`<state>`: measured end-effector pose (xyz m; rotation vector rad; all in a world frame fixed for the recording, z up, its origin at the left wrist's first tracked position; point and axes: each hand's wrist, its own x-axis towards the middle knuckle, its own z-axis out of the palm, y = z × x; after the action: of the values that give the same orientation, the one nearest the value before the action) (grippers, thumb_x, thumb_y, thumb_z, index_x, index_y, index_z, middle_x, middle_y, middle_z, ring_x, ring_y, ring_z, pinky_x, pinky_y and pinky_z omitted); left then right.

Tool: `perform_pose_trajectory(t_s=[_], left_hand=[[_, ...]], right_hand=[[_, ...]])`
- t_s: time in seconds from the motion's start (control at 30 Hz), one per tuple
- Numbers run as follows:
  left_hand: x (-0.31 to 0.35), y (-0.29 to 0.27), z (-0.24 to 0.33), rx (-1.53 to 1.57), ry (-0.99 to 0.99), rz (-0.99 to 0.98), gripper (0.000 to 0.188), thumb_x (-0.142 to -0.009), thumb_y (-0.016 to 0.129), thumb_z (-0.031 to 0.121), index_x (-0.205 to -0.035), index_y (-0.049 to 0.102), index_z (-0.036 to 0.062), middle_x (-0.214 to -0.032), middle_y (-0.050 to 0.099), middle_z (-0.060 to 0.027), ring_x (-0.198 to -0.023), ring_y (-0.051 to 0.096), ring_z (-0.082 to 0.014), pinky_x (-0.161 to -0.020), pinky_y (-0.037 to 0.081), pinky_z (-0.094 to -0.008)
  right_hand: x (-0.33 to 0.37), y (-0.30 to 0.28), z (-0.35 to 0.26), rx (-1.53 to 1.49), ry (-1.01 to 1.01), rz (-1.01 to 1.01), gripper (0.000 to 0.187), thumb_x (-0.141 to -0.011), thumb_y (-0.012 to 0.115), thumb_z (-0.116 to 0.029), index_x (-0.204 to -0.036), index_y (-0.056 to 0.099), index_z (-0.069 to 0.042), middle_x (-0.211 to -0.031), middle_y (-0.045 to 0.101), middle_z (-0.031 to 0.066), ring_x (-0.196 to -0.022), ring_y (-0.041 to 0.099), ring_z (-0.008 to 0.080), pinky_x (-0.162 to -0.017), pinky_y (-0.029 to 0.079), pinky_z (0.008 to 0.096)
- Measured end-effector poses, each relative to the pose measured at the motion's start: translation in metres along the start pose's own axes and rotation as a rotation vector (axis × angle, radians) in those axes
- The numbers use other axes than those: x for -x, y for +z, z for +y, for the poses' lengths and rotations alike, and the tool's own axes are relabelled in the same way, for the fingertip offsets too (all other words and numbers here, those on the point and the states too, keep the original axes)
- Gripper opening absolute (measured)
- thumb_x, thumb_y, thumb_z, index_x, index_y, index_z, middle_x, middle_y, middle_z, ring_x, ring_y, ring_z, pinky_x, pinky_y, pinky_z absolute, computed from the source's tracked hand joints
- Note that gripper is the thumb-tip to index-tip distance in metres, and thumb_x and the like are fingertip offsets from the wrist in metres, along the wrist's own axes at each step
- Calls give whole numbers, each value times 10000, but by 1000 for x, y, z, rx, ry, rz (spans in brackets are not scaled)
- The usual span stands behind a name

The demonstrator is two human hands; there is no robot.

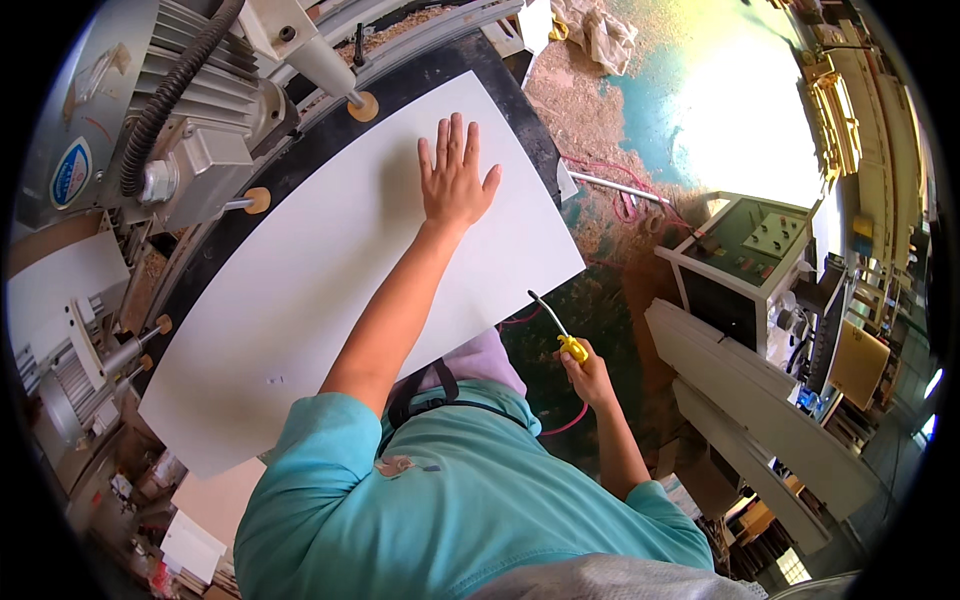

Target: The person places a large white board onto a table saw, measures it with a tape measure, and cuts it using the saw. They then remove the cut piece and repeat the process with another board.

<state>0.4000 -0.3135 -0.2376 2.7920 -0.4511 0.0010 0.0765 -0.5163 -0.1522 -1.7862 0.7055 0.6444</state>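
A large white panel (330, 270) lies on the black machine table (440, 60) in front of me. My left hand (458, 178) rests flat on the panel's upper right part, its fingers stretched out and slightly spread. To the right, beyond the panel's near edge, my right hand (588, 375) is wrapped round a yellow air blow gun (572, 348). The gun's bent metal nozzle points up and left, its dark tip close to the panel's right corner. From below the hand runs a red hose (565, 422).
Motors (190, 110) and round pads (362, 107) line the table's far left side. At right stands a control box (735, 265) with knobs, beside stacked long boards (750, 390). Sawdust (570, 95) covers the floor at the upper right, where a white pipe (620, 187) sticks out.
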Motion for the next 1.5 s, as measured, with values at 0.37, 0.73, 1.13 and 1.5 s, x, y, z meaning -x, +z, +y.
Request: perform_pose_trajectory(t_s=[0.37, 0.73, 1.13, 1.5], left_hand=[[91, 11, -44, 200, 82, 55, 464, -906, 598, 275, -1348, 519, 160, -1524, 388, -64, -1449, 293, -268, -1192, 208, -501], [589, -60, -275, -462, -1430, 658, 482, -955, 543, 359, -1378, 526, 129, -1490, 424, -179, -1346, 422, -390, -1046, 386, -570], [826, -109, -490, 1371, -1662, 1560, 537, -1043, 434, 428, -1385, 488, 17, -1164, 656, -124, -987, 621, -229, -730, 473, -366], [849, -176, -580, 1059, -2068, 1194, 601, -948, 654, 395, -1405, 464, 54, -1246, 598, -158, -1087, 622, -275, -886, 558, -415]], right_hand=[[-42, -27, -51, 255, -208, -179, 378, -986, 612, -321, -1195, 570, -9, -819, 675, 38, -762, 612, 83, -693, 467, 229], [-63, 165, -218, 966, -520, -436, 331, -997, 548, -341, -1133, 584, -41, -653, 607, 52, -602, 608, 134, -563, 468, 292], [94, 467, -203, 1194, -813, -757, 413, -914, 657, -371, -1218, 573, -104, -767, 656, 131, -722, 663, 283, -719, 505, 371], [-8, 172, -5, -379, 20, 616, 472, -967, 597, -447, -1198, 485, -50, -847, 632, 104, -719, 635, 211, -572, 529, 310]])
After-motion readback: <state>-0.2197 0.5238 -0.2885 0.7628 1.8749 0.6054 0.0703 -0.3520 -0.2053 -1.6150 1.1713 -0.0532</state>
